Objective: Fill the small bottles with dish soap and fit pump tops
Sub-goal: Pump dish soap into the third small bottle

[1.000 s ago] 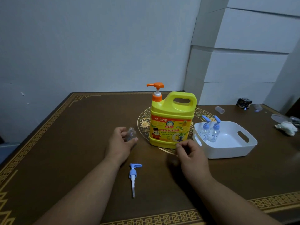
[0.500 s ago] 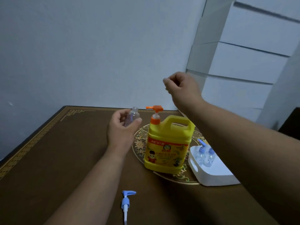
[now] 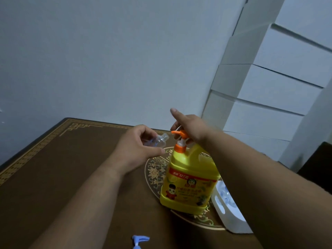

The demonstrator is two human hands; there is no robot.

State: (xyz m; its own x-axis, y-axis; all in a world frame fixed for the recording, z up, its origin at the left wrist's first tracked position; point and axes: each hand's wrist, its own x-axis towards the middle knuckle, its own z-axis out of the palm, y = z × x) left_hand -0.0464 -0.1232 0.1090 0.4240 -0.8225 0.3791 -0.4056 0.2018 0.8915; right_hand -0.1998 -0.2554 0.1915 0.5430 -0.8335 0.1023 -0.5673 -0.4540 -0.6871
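The right hand (image 3: pixel 190 126) has dropped onto the jug's orange pump (image 3: pixel 179 134), fingers curled over it; the left hand (image 3: pixel 138 146) now tips the small bottle (image 3: pixel 159 140), grasped, toward the spout at 3 o'clock. Filling looks imminent.

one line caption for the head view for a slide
Left hand tilts a small bottle toward the soap jug's orange pump, right hand on top.

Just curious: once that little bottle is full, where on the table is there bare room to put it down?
Left of the yellow soap jug, toward the table's gold-trimmed edge, is bare. The right is crowded by the white tray.
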